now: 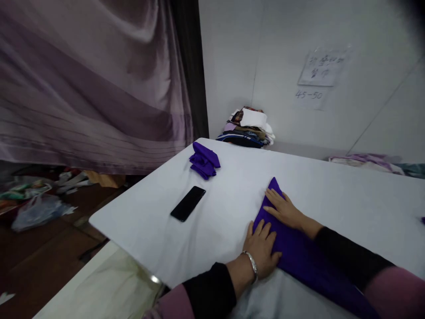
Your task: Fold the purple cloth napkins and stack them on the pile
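Note:
A purple cloth (299, 252) lies folded on the white table, its pointed end away from me and its long part running to the lower right under my right sleeve. My left hand (260, 248), with a silver bracelet at the wrist, rests on the cloth's left edge, fingers spread. Nearer the pointed tip, my right hand (283, 209) presses flat on the cloth with its fingers stretched out. Neither hand grips anything. Part of the cloth is hidden beneath my hands and right forearm.
On the white table (232, 199) lie a black phone (188, 204) and a bundle of folded purple cloth (204, 160). Behind the table is a stack of clothes (247, 128). A curtain (99, 88) hangs at left above a plastic bag (41, 210). Paper signs (320, 68) are on the wall.

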`<action>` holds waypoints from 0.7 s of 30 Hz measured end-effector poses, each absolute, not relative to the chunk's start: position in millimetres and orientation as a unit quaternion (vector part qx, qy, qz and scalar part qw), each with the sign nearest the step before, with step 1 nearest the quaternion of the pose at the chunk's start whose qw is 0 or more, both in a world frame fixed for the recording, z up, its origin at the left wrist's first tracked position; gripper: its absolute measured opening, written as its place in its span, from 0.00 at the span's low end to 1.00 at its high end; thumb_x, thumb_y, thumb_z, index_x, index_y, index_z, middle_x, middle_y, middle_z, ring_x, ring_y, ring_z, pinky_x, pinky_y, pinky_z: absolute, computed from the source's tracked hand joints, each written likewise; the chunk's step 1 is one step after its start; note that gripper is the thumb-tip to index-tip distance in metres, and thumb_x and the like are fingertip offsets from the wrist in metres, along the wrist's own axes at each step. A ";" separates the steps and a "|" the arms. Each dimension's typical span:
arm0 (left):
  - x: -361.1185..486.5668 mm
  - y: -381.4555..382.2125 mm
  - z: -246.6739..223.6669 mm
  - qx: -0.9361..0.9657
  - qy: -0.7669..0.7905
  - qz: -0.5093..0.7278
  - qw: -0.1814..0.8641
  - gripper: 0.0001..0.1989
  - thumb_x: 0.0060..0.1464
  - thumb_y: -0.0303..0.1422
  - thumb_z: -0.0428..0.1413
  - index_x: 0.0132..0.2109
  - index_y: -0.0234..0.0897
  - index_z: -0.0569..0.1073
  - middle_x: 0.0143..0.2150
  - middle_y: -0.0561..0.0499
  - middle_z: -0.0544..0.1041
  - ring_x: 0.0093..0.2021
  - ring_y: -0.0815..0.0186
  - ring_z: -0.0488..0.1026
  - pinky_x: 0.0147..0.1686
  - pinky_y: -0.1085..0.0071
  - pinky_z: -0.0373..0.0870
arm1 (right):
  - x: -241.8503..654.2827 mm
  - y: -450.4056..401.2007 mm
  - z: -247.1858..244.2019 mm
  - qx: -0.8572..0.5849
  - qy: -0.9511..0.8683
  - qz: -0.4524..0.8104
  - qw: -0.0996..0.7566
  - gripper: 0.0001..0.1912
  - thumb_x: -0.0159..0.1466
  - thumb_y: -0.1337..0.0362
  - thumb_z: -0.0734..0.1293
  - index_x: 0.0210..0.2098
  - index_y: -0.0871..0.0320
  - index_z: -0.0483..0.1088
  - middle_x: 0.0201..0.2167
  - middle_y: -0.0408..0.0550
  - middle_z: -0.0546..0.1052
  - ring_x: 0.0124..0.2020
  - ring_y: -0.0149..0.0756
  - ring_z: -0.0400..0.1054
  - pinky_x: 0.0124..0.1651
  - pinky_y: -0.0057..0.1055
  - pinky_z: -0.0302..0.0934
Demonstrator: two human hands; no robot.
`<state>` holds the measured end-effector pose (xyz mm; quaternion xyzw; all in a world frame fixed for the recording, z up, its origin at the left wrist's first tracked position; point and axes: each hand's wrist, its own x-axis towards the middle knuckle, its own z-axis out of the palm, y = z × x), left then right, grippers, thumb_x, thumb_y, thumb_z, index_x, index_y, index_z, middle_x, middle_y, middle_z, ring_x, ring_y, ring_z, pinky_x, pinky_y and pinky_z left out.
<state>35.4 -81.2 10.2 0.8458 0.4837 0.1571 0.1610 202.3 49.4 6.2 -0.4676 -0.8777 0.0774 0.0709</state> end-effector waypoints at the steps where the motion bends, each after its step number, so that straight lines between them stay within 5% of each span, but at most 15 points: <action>1: 35.6 -81.4 10.2 0.846 0.483 0.158 0.162 0.28 0.56 0.46 0.46 0.60 0.38 0.59 0.63 0.44 0.59 0.65 0.55 0.47 0.62 0.46 0.41 | 204.5 31.9 4.2 -0.456 -0.883 0.084 0.077 0.35 0.64 0.44 0.49 0.65 0.56 0.44 0.65 0.53 0.49 0.65 0.44 0.38 0.63 0.51 0.35; 8: 36.6 -79.3 5.6 0.850 0.483 0.149 0.149 0.27 0.57 0.45 0.45 0.60 0.38 0.59 0.64 0.44 0.57 0.66 0.55 0.45 0.62 0.46 0.41 | 245.4 -83.9 -10.9 -0.435 -0.889 0.122 0.070 0.35 0.64 0.48 0.55 0.65 0.46 0.36 0.65 0.47 0.47 0.65 0.46 0.40 0.63 0.53 0.38; 21: 37.0 -68.0 4.0 0.866 0.478 0.110 0.092 0.23 0.59 0.40 0.45 0.59 0.35 0.61 0.64 0.43 0.57 0.65 0.56 0.47 0.61 0.49 0.41 | 344.7 -182.4 -4.7 -0.513 -0.850 0.108 0.043 0.36 0.64 0.49 0.56 0.65 0.50 0.34 0.66 0.48 0.41 0.66 0.44 0.36 0.65 0.51 0.33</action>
